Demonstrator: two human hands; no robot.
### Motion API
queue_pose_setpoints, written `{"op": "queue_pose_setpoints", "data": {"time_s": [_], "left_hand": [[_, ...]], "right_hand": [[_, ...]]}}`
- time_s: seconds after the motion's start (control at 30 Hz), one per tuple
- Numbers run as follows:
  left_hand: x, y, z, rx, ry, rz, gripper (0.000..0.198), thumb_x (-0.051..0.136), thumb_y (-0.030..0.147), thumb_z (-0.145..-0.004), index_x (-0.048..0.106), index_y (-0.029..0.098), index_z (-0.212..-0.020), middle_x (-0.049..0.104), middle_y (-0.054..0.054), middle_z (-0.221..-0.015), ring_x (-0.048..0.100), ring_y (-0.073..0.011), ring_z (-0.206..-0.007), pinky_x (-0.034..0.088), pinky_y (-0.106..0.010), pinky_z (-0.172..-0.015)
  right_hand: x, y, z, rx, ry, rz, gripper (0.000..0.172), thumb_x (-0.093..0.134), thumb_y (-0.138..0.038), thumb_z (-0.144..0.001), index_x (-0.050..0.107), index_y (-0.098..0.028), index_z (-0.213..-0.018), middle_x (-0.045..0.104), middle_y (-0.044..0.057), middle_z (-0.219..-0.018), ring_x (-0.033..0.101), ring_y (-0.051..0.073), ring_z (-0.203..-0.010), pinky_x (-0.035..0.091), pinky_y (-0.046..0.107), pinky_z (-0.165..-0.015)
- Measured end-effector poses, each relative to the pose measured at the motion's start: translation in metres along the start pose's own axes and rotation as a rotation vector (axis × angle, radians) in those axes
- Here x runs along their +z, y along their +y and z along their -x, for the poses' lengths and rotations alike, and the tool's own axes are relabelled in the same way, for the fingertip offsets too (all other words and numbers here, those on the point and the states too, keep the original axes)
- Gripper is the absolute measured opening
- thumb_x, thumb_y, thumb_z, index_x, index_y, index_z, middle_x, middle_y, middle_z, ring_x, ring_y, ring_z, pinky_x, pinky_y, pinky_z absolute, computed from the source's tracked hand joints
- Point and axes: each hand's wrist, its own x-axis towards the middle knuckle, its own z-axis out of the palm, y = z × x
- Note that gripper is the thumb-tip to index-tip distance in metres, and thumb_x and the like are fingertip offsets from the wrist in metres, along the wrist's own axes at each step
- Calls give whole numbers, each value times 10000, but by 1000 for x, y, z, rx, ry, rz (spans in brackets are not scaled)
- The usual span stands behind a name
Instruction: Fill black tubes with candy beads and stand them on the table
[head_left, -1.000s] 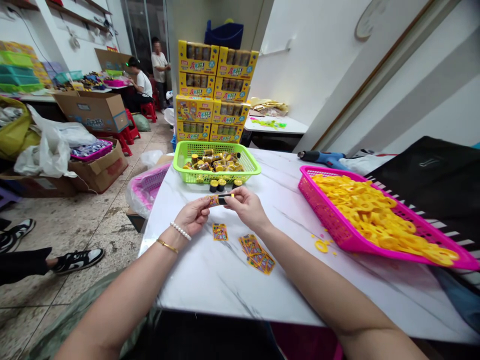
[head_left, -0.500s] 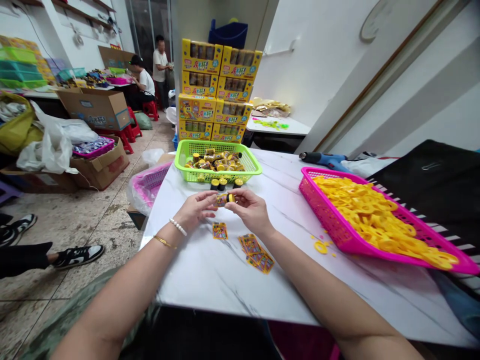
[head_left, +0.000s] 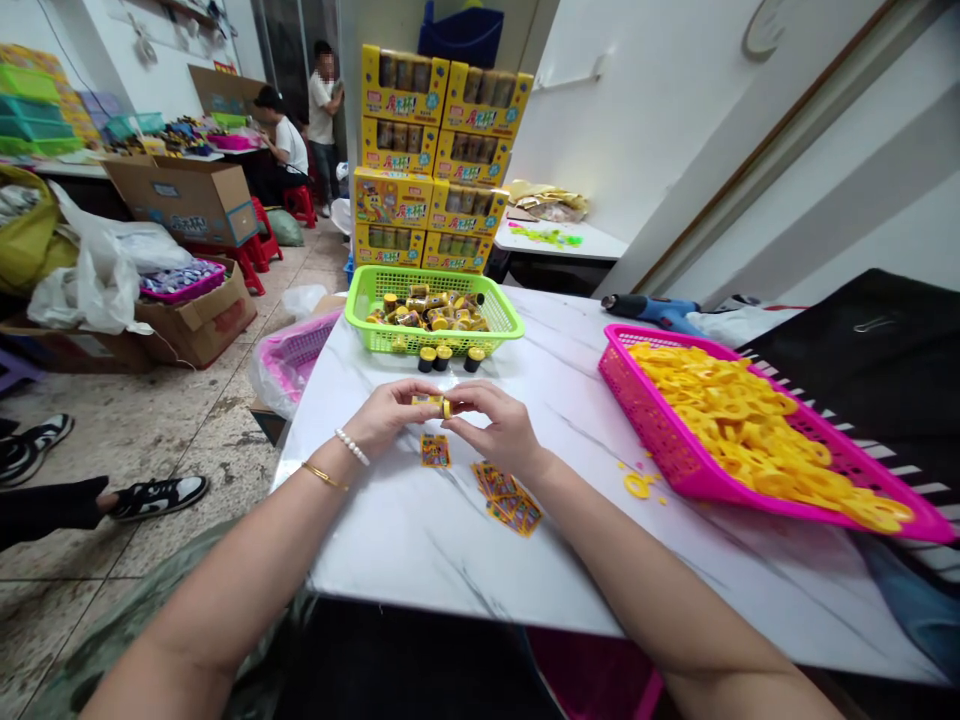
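Between my two hands, above the white table [head_left: 390,560], a small printed cylindrical jar [head_left: 426,401] lies on its side. My left hand [head_left: 384,418] is closed round its printed body. With thumb and fingertips, my right hand [head_left: 501,425] pinches its yellow end [head_left: 447,408]. Just below the hands is a single printed card [head_left: 435,451], and a loose pile of similar cards [head_left: 511,498] lies to the right of it. Beyond the hands stand three short black pieces with yellow tops [head_left: 443,357].
A green basket [head_left: 361,322] of similar jars sits behind, before stacked yellow boxes [head_left: 397,198]. At right are a pink basket [head_left: 637,425] of yellow plastic parts, a yellow ring [head_left: 637,486] with scraps, and a blue heat-gun-like tool [head_left: 652,310]. Two people are in the background.
My right fingers have shifted to cover more of the jar's yellow end, hiding its black band. The view has tilted slightly. In the background, the standing person's hands have risen.
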Motion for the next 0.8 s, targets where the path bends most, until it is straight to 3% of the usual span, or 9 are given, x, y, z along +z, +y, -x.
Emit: {"op": "queue_pose_setpoints", "data": {"time_s": [0.13,0.2,0.33,0.43,0.53,0.67,0.8], "left_hand": [[2,2,0,106,33,-87,492,916,482,-559,733,141,-865,723,-38,-842,630,-149,-775,470,-274,-755],[2,2,1,113,45,-112,517,916,499,-559,726,147,-886,713,-31,-825,624,-135,-748,464,-252,-715],[1,1,3,-101,22,24,678,895,570,-580,673,172,-1082,707,-41,-843,625,-115,-660,437,-222,-601],[2,-2,2,-92,3,71,638,920,546,-549,660,151,-977,667,-10,-738,559,-78,-552,405,-199,-532],[3,-5,1,-98,-16,36,549,899,562,-581,627,140,-803,589,23,-591,460,-54,-447,313,-186,-438],[2,-5,2,-284,-11,59,546,792,650,-693,597,141,-717,486,47,-461,331,-39,-347,191,-188,-367],[3,-4,4,-263,-96,195,564,755,679,-722,616,133,-756,542,27,-508,374,-43,-367,232,-176,-371]], "right_hand": [[8,3,1,324,21,-246,330,865,-385,-698,716,-190,-918,738,42,-840,713,189,-730,642,375,-745],[11,5,1,408,25,-352,357,875,-396,-675,698,-185,-902,746,39,-841,718,192,-746,632,379,-765],[12,10,1,345,79,-303,379,880,-370,-668,683,-203,-945,737,34,-894,715,191,-829,609,368,-821],[14,12,3,357,79,-279,399,908,-370,-621,649,-204,-874,722,21,-834,704,185,-766,610,350,-763],[15,12,3,446,-7,-420,399,896,-399,-638,598,-199,-812,691,-8,-722,686,166,-650,607,322,-658],[12,10,-1,416,-80,-484,421,888,-364,-658,705,-212,-1006,700,3,-902,705,152,-701,636,323,-686],[12,5,0,330,37,-478,266,890,-351,-664,750,-201,-833,656,-4,-848,706,163,-663,662,342,-633]]}}
